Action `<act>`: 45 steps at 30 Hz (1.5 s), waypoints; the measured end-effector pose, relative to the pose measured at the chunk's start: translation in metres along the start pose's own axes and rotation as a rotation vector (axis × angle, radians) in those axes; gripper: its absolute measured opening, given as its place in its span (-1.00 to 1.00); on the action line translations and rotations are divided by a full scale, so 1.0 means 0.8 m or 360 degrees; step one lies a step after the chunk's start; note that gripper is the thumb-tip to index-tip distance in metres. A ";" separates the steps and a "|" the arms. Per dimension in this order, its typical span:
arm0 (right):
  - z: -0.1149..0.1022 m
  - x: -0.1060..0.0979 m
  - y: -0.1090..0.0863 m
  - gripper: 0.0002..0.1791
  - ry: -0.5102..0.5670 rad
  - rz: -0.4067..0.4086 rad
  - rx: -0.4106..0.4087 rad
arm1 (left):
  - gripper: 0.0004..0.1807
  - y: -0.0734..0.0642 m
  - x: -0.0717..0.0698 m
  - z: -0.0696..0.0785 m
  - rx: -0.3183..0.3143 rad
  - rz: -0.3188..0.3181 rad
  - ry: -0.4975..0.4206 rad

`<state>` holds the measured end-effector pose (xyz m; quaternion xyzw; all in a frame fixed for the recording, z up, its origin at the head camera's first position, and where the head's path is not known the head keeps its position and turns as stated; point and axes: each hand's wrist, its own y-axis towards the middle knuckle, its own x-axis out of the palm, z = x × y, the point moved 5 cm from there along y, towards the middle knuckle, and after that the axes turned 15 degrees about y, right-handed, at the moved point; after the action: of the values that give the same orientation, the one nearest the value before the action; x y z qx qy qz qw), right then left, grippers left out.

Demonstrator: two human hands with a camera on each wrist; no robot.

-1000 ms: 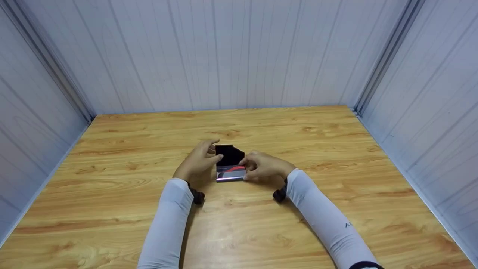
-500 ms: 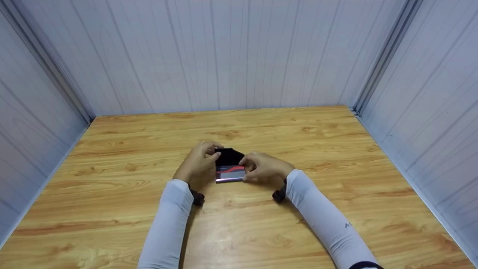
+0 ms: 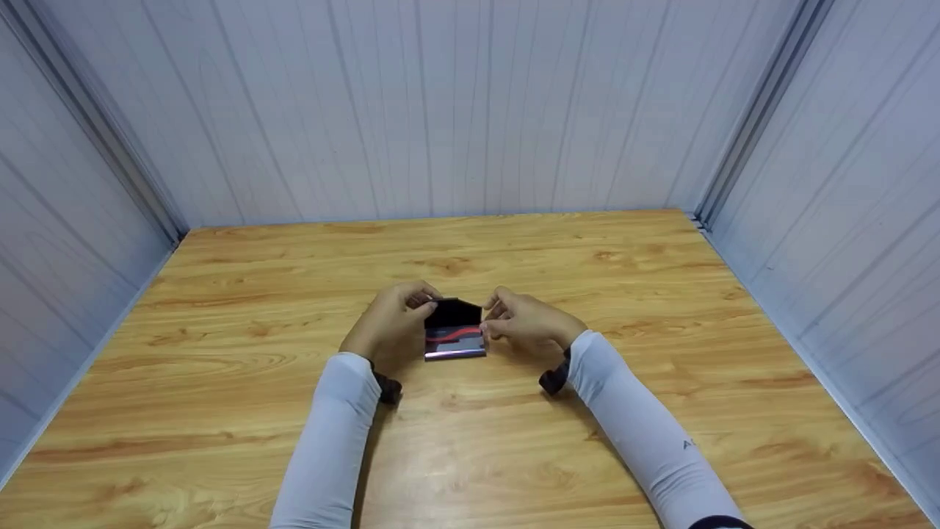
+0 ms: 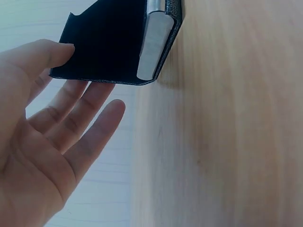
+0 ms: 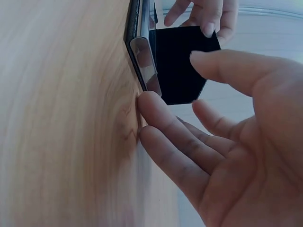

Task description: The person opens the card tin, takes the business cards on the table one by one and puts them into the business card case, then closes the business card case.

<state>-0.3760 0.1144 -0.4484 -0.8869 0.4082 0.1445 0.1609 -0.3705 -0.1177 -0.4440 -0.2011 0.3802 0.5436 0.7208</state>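
Note:
A card case (image 3: pixel 455 355) with a metal frame lies on the table, its black flap (image 3: pixel 453 314) raised at the far side. Inside shows a card (image 3: pixel 459 342) with a red wavy stripe. My left hand (image 3: pixel 391 317) pinches the flap's left corner, thumb on the black inner face and fingers behind, as the left wrist view shows. At the case's right end, my right hand (image 3: pixel 534 321) holds nothing; its fingers are loosely bent. In the right wrist view two of its fingertips (image 5: pixel 150 105) are right by the case's metal end (image 5: pixel 144 61).
The wood-grain table (image 3: pixel 455 455) stretches around both arms. Pale panel walls (image 3: pixel 455 110) stand behind it and at both sides. Each wrist carries a small black camera, such as the right wrist camera (image 3: pixel 554 380).
The left hand has taken hold of the flap, which now leans more toward me and looks shorter. My right hand has let go of the case's right end and drawn slightly away.

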 end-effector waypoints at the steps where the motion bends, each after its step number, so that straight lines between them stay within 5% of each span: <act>1: 0.001 0.000 0.001 -0.57 0.0018 0.0006 -0.0004 | -0.85 -0.002 0.001 0.000 -0.0031 -0.0014 -0.0015; 4: 0.002 -0.001 0.002 -0.60 0.0047 0.0018 -0.0004 | -0.85 -0.004 0.002 0.002 -0.0051 -0.0046 -0.0007; 9: 0.003 -0.002 0.003 -0.66 0.0009 0.0029 0.0008 | -0.87 -0.001 0.006 0.007 0.0050 -0.0129 0.0095; 16: 0.006 -0.004 0.002 -0.64 -0.0059 0.0011 0.0016 | -0.89 0.000 0.011 0.013 0.0144 -0.0340 0.0118; 24: 0.007 -0.005 0.002 -0.66 -0.0092 0.0000 0.0012 | -0.73 -0.001 0.017 0.016 0.0209 -0.0474 0.0199; 31: 0.007 -0.004 0.002 -0.67 -0.0161 -0.0024 0.0008 | -0.65 -0.001 0.023 0.020 0.0306 -0.0512 0.0264; 45: 0.011 -0.004 0.005 -0.67 -0.0104 -0.0020 -0.0010 | -0.59 -0.003 0.026 0.022 0.0324 -0.0523 0.0341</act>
<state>-0.3821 0.1181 -0.4559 -0.8847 0.3967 0.1737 0.1724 -0.3600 -0.0930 -0.4489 -0.2431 0.4698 0.3531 0.7717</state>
